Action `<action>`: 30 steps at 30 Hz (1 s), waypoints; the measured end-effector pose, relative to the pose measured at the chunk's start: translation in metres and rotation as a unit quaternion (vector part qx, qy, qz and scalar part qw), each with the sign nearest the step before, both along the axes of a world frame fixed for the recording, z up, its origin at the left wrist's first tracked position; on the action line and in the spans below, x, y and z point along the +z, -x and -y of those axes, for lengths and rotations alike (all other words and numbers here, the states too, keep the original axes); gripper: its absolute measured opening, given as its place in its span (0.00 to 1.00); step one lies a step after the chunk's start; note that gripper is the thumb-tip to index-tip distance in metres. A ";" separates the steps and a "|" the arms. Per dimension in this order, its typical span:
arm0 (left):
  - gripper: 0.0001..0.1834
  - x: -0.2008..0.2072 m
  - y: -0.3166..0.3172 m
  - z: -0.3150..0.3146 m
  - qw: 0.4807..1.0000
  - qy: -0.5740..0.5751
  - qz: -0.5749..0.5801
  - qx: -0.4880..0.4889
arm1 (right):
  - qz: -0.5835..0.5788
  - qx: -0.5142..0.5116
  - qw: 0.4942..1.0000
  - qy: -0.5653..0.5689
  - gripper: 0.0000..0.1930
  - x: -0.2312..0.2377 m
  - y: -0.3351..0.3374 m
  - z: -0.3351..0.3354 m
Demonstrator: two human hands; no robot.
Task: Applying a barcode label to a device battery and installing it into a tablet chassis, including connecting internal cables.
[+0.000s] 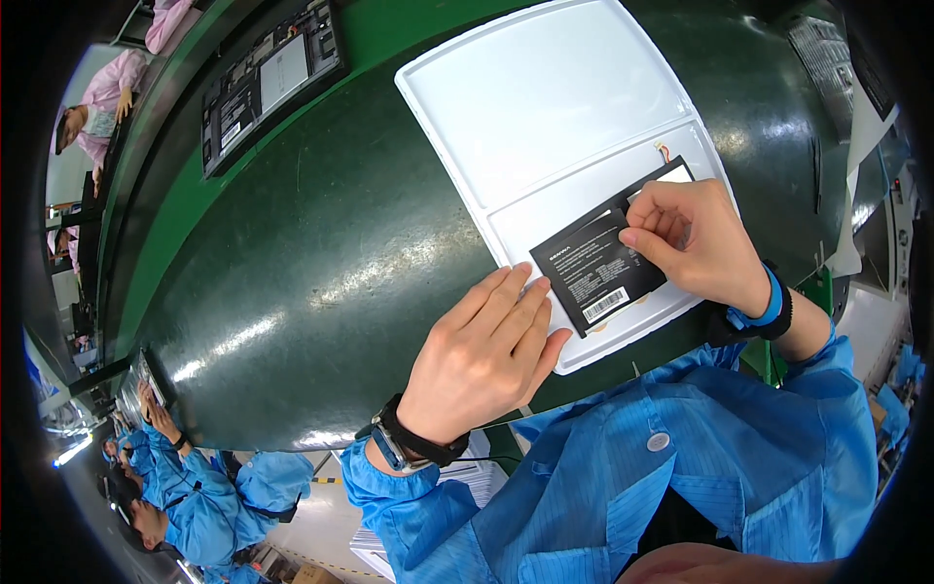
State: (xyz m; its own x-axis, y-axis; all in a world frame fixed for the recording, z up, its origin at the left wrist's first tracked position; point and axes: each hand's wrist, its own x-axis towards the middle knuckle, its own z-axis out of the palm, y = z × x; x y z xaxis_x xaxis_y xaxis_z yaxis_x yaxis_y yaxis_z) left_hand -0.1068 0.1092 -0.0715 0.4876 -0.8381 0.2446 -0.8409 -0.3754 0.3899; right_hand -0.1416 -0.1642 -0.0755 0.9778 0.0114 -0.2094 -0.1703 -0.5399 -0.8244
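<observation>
Showing far left: a person in a pink smock [115,83], arm down, and below them a co-worker in blue [209,511], hands up at the bench edge on some item too small to make out. Next, an opened-up dark device with a silver panel [284,73], lying tilted near the far bench edge. Then shiny dark-green bench [341,224].

Nearest me, a worker in a blue striped coat [574,487]. Black-strapped watch [394,443] on the left wrist. Left hand [477,355] grasps nothing: palm down, fingers straight and close together, tips at the left edge of a flat black pack [593,268]. That pack lies skewed in the nearer compartment of a white two-part tray [545,97], barcode face up, thin coloured wires [664,152] sticking out past its far edge. The tray's farther, bigger compartment is bare.

Right hand [696,243] sits over the pack's right part, fingers curled, thumb against the forefinger; can't tell if anything is pinched. Blue wristband [771,300] on that wrist.
</observation>
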 end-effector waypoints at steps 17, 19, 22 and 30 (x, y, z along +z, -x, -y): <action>0.21 0.007 0.001 0.005 0.998 -0.066 -0.006 -0.018 | 0.008 0.002 1.000 0.014 0.07 0.005 -0.005 0.000; 0.22 0.005 0.002 0.005 0.998 -0.059 -0.015 -0.004 | 0.006 0.009 1.000 0.011 0.07 0.004 -0.005 0.001; 0.23 0.007 0.004 0.007 0.998 -0.055 -0.023 0.012 | 0.016 0.018 1.000 0.013 0.07 0.005 -0.005 0.002; 0.25 0.017 0.021 0.018 0.995 -0.091 0.000 0.034 | 0.024 0.056 0.997 0.040 0.06 0.007 -0.011 0.013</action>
State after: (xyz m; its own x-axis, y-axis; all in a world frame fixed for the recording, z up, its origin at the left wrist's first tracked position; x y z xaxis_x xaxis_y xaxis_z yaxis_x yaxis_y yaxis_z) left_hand -0.1274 0.0908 -0.0549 0.5448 -0.8336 0.0905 -0.8107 -0.4962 0.3106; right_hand -0.1309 -0.1770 -0.0688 0.9800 0.1070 -0.1679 -0.0669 -0.6171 -0.7840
